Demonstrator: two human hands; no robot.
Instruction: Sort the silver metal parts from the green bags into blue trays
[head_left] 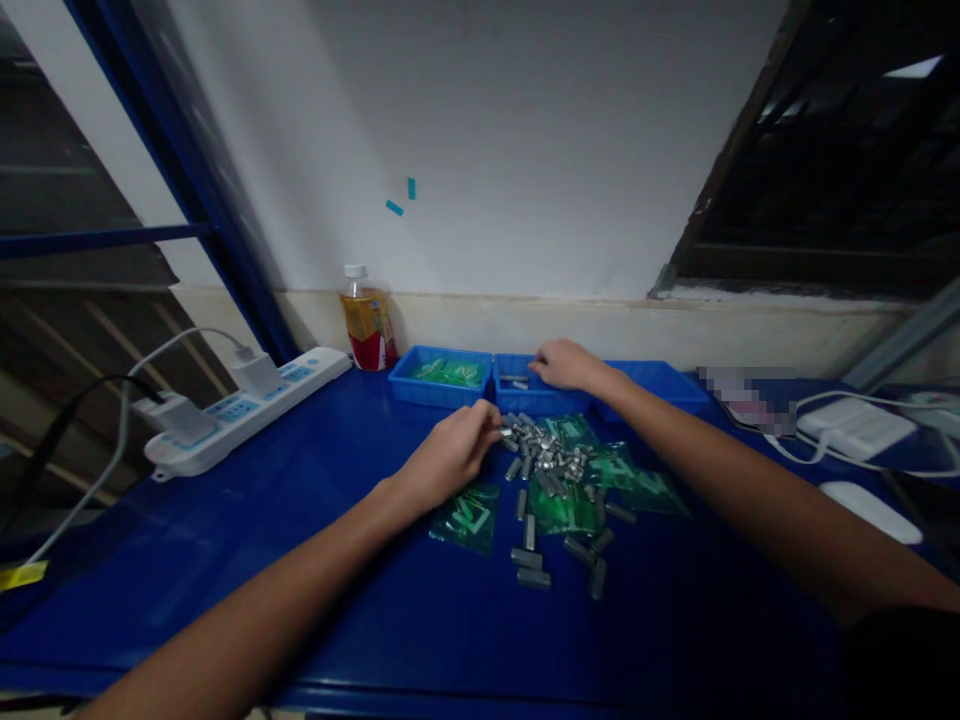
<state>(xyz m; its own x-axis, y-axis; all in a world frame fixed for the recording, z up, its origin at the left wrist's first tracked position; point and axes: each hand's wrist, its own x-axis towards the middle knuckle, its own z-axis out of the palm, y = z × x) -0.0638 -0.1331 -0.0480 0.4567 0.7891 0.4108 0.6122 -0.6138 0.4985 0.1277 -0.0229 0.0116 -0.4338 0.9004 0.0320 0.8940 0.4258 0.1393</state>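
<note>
My left hand (pixel 450 452) is closed in a pinch at the left edge of a pile of small metal pieces (pixel 544 450), with a shiny metal piece (pixel 507 432) at its fingertips. Below its wrist lies a small green plastic bag (pixel 466 520). My right hand (pixel 564 364) reaches over the middle blue tray (pixel 517 402), fingers curled down and inward; whatever they hold is hidden. A few metal pieces (pixel 513 380) lie inside that tray. More green bags (pixel 562 508) lie under and beside the pile, and several grey hexagonal metal pieces (pixel 530 533) are scattered in front.
A blue tray (pixel 405 388) with green bags stands on the left, another blue tray (pixel 667 385) on the right. Behind are a drink bottle (pixel 366 320) and the wall. A power strip (pixel 247 410) with plugs sits at left; a white adapter (pixel 855 428) and cables at right.
</note>
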